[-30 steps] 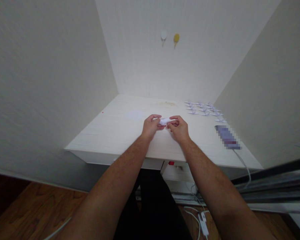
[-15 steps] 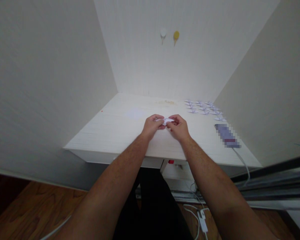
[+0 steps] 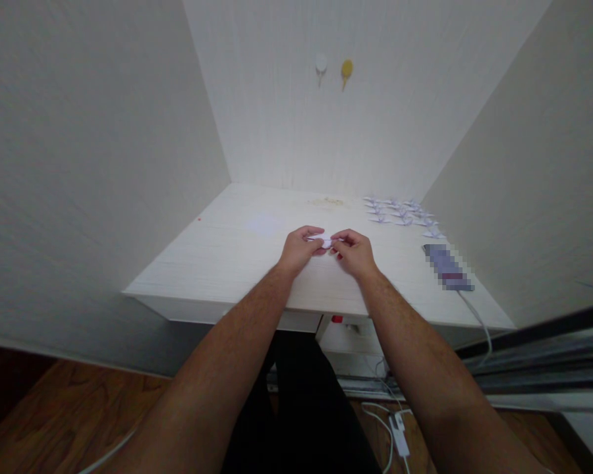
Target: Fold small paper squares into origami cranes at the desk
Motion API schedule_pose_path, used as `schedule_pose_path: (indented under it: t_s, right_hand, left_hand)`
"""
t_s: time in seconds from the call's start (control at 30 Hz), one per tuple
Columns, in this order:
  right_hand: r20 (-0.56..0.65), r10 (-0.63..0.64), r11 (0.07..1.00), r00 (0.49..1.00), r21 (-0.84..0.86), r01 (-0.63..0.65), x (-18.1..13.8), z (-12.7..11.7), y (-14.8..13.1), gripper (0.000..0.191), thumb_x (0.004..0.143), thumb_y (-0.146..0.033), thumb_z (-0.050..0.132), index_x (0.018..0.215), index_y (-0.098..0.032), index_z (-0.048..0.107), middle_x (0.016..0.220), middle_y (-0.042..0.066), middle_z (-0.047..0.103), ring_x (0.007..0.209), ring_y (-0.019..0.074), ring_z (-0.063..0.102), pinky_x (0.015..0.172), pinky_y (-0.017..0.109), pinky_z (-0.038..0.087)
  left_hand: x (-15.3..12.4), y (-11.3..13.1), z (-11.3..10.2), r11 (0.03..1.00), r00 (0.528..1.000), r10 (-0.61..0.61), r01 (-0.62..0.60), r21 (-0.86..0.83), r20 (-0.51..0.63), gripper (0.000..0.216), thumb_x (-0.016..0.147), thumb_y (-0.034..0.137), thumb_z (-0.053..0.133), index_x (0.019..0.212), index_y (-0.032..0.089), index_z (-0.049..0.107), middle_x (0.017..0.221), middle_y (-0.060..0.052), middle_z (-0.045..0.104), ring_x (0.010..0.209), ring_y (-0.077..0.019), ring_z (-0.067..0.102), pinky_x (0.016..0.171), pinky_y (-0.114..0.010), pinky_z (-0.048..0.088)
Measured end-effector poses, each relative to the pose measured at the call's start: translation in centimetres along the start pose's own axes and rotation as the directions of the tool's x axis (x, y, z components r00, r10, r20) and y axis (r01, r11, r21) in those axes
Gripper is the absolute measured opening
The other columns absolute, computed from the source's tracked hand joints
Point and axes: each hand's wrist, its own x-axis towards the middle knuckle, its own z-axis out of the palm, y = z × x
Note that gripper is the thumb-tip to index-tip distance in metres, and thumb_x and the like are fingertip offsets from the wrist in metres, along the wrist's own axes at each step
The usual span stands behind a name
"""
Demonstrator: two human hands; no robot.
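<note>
Left hand (image 3: 297,250) and right hand (image 3: 357,253) pinch small white paper (image 3: 327,243), folded and narrow.

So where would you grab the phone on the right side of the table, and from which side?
Probably by the long edges at the middle, from above: the phone lies flat on the table, and the cable leaves its near end.

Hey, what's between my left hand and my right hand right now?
In the head view, a small piece of folded white paper lies between your left hand and your right hand, held by both.
</note>
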Motion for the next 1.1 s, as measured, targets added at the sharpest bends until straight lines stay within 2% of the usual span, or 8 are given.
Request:
schedule_pose_path:
  t_s: [0.13,0.27,0.4,0.5,0.6,0.8,1.1]
  right_hand:
    - [0.003,-0.025,0.999,1.0,-0.036,0.025,-0.03,-0.05,0.06,0.021,0.068,-0.034,0.067,0.081,-0.017,0.067,0.055,0.0,0.063,0.049,0.0129,0.056,0.048,0.024,0.043]
    - [-0.001,-0.034,0.997,0.999,-0.069,0.034,-0.11,-0.08,-0.05,0.019,0.069,-0.033,0.067,0.08,-0.017,0.066,0.056,0.0,0.063,0.049,0.0125,0.056,0.048,0.024,0.042]
    - [-0.016,-0.039,0.999,0.999,-0.033,0.038,-0.06,0.05,0.11,0.018,0.068,-0.03,0.068,0.08,-0.018,0.062,0.056,-0.002,0.061,0.05,0.0133,0.059,0.047,0.023,0.043]
    - [-0.029,-0.024,1.0,0.999,0.006,0.024,-0.02,0.2,0.11,0.028,0.066,-0.029,0.069,0.09,-0.019,0.06,0.064,-0.002,0.063,0.055,0.0141,0.063,0.048,0.023,0.044]
    - [-0.028,0.007,1.0,1.0,-0.024,-0.008,-0.04,0.26,-0.07,0.034,0.065,-0.03,0.069,0.096,-0.016,0.063,0.066,0.0,0.065,0.054,0.0133,0.061,0.048,0.023,0.045]
    - [-0.054,0.027,0.999,0.998,-0.03,-0.029,-0.02,0.17,-0.35,0.021,0.064,-0.031,0.07,0.078,-0.015,0.066,0.056,0.0,0.064,0.044,0.0106,0.053,0.044,0.022,0.041]
    - [-0.048,0.112,0.992,0.993,0.065,-0.108,0.18,0.12,-0.74,0.022,0.062,-0.032,0.072,0.074,-0.016,0.062,0.052,-0.001,0.061,0.042,0.0102,0.052,0.043,0.023,0.043]
  left_hand:
    - [-0.07,0.14,0.07,1.0,1.0,-0.004,0.005,0.011,-0.02,0.044,0.064,0.008,0.071,0.107,0.013,0.066,0.082,-0.006,0.068,0.069,-0.0148,0.068,0.066,-0.028,0.059]
    - [-0.05,0.26,0.1,0.998,0.998,-0.027,0.031,0.053,-0.063,0.029,0.064,0.011,0.072,0.093,0.01,0.069,0.077,-0.007,0.068,0.065,-0.0135,0.066,0.066,-0.028,0.058]
    - [0.0,0.33,0.14,0.999,0.996,-0.04,0.039,-0.011,-0.085,0.022,0.062,0.008,0.071,0.084,0.011,0.068,0.08,-0.006,0.068,0.066,-0.0135,0.066,0.065,-0.028,0.058]
    - [0.02,0.23,0.12,0.999,0.996,-0.029,0.027,-0.021,-0.082,0.02,0.061,0.005,0.068,0.08,0.012,0.066,0.079,-0.005,0.068,0.066,-0.0133,0.065,0.063,-0.027,0.058]
    - [0.1,0.01,0.01,1.0,0.998,-0.018,0.017,-0.019,-0.064,0.02,0.06,0.006,0.067,0.079,0.012,0.064,0.077,-0.005,0.067,0.067,-0.0138,0.065,0.061,-0.026,0.058]
    - [0.19,-0.22,-0.13,0.999,0.999,-0.002,0.0,-0.038,-0.04,0.02,0.06,0.007,0.068,0.078,0.012,0.063,0.075,-0.004,0.067,0.067,-0.0134,0.065,0.061,-0.026,0.058]
    - [-0.02,-0.1,-0.18,0.999,1.0,-0.004,0.004,-0.036,0.015,0.026,0.059,0.011,0.074,0.083,0.012,0.064,0.08,-0.005,0.068,0.069,-0.0137,0.066,0.065,-0.028,0.058]
